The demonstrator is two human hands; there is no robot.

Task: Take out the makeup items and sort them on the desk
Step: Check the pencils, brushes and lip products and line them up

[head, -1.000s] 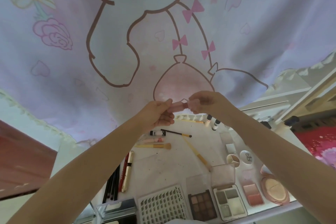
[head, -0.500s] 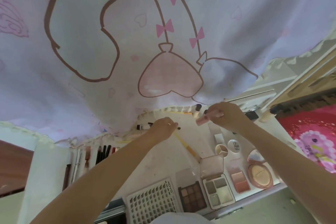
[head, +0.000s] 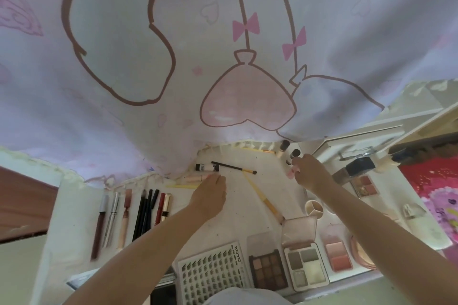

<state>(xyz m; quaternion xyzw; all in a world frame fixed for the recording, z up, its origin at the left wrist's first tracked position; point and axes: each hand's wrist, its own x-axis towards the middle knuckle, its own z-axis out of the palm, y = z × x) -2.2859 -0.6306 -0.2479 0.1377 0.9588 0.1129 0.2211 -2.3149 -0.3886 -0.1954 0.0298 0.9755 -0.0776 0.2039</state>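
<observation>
So right now the right hand (head: 309, 174) is up at the far right of the desk (head: 238, 203), fingers curled around a small pink tube (head: 292, 171), bringing it in next to the two dark-capped bottles (head: 289, 150) standing at the back edge. The tube looks roughly upright, poking out below the fingertips, and the bottles sit just beyond it, so I'd guess it's getting parked in that little group. The left hand (head: 210, 193) lies flat with fingers straight, holding nothing, fingertips just touching a pale pink tube (head: 195, 177) that lies crosswise, long axis running left to right, near the curtain hem. Just past that lies a white tube with black ends (head: 207, 167) and a thin black brush (head: 233, 168), both lying the same way. Left hand is clearly the closer one for any of those.

Readable writing: the lash tray (head: 213, 277) at the near edge says XOYO along its side. The white tube has print on it but it's too small to read
</observation>
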